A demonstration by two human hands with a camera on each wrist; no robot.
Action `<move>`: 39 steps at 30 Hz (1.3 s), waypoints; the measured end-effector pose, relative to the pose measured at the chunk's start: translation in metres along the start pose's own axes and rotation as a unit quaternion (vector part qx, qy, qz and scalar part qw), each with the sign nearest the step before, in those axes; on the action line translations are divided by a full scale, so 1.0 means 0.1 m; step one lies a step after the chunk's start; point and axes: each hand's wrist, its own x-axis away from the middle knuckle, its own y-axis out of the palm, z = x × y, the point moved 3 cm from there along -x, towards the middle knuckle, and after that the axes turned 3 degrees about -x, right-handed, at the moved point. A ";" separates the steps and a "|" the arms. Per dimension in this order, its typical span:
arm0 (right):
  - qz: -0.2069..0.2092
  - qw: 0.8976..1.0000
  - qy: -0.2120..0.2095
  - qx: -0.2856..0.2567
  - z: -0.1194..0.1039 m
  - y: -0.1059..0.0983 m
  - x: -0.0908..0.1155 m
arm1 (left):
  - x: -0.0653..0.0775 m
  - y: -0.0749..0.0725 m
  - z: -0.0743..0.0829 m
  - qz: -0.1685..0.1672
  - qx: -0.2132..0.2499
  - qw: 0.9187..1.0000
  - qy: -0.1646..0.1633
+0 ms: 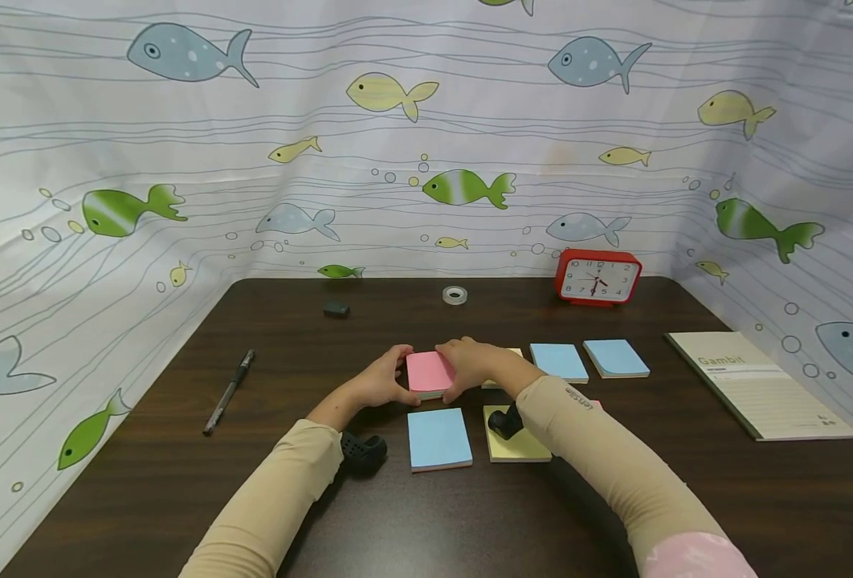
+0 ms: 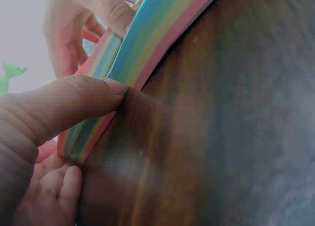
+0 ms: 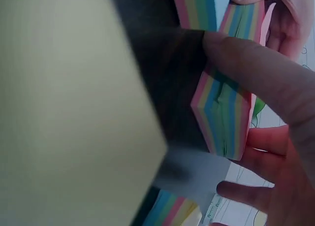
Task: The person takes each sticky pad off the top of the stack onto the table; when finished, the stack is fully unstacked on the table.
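Both hands are on a pink-topped sticky note pad in the middle of the table. My left hand grips its left side, thumb at the front edge and fingers round the far side. From the opposite side my right hand holds it the same way. The wrist views show the pad's striped rainbow edge, with a seam along its middle. Just in front lies a blue-topped pad. A yellow-topped pad sits under the right wrist, partly hidden by the wrist camera.
Two blue pads and a partly covered yellow pad lie to the right. Farther right is a notebook. A red clock, tape roll and dark eraser-like block stand behind. A pen lies left.
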 end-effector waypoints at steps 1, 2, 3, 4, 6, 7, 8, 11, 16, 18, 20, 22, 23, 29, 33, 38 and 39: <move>0.001 1.000 0.000 0.009 -0.01 0.00 -0.01 | 0.00 0.00 0.00 0.000 0.001 1.000 0.000; 0.004 1.000 -0.002 0.018 -0.01 0.00 -0.03 | -0.01 0.00 -0.01 0.000 0.001 1.000 0.000; 0.010 0.999 -0.005 0.030 -0.02 0.00 -0.04 | -0.01 0.00 -0.01 0.000 0.003 1.000 -0.001; 0.017 0.999 -0.008 0.043 -0.02 -0.01 -0.04 | -0.01 0.01 -0.01 0.000 0.003 1.000 -0.001; 0.031 0.998 -0.016 0.061 -0.04 -0.02 -0.04 | -0.01 0.01 -0.02 0.000 0.004 1.000 -0.002; 0.039 0.997 -0.019 0.070 -0.04 -0.03 -0.04 | -0.01 0.01 -0.02 0.000 0.005 1.000 -0.003; 0.047 0.996 -0.023 0.078 -0.04 -0.04 -0.03 | -0.01 0.01 -0.02 0.000 0.007 1.000 -0.004; 0.079 0.993 -0.028 0.079 -0.04 -0.07 0.01 | -0.02 0.00 -0.02 0.002 0.011 1.000 -0.002; 0.123 0.991 -0.033 0.041 -0.03 -0.14 0.10 | -0.02 0.01 -0.03 0.001 0.021 1.000 0.001; 0.131 0.990 -0.035 0.024 -0.02 -0.16 0.14 | -0.02 0.01 -0.02 -0.002 0.024 1.000 0.002; 0.136 0.990 -0.036 0.011 -0.01 -0.17 0.18 | -0.02 0.02 -0.02 -0.003 0.023 1.000 0.005; 0.137 0.990 -0.036 0.004 0.00 -0.18 0.23 | -0.02 0.02 -0.01 -0.002 0.020 1.000 0.007; 0.136 0.990 -0.035 0.004 0.01 -0.19 0.25 | -0.02 0.01 -0.01 -0.002 0.019 1.000 0.007; 0.137 0.990 -0.026 0.003 0.05 -0.19 0.37 | -0.02 0.01 0.00 -0.001 0.017 1.000 -0.006; 0.140 0.990 -0.024 -0.007 0.10 -0.18 0.45 | -0.02 0.01 0.00 -0.002 0.016 1.000 -0.007; 0.139 0.990 -0.014 -0.026 0.18 -0.17 0.57 | -0.02 0.02 -0.01 -0.002 0.022 1.000 0.000; 0.140 0.990 -0.011 -0.029 0.20 -0.16 0.59 | -0.02 0.02 -0.01 -0.002 0.022 1.000 0.000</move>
